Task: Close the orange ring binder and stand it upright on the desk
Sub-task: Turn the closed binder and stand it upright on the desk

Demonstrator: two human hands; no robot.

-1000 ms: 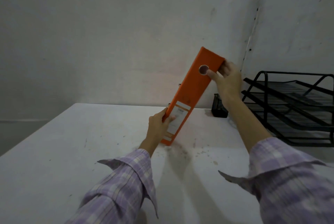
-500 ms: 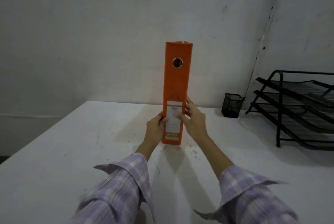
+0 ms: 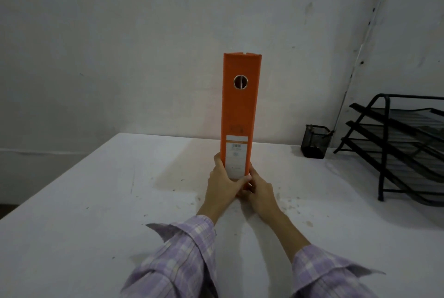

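Note:
The orange ring binder (image 3: 241, 110) is closed and stands upright on the white desk (image 3: 96, 201), spine toward me, with a round finger hole near the top and a white label low down. My left hand (image 3: 222, 181) clasps its lower left side, the thumb lying across the bottom of the spine. My right hand (image 3: 260, 189) presses against its lower right side at the base. Both hands hide the binder's bottom edge.
A small black mesh pen cup (image 3: 316, 141) stands at the back right near the wall. A black tiered letter tray (image 3: 396, 148) fills the right side of the desk. The grey wall rises right behind the binder.
The binder went from leaning right to standing straight. My right hand came down from its top to its base, and both hands slid lower along its sides.

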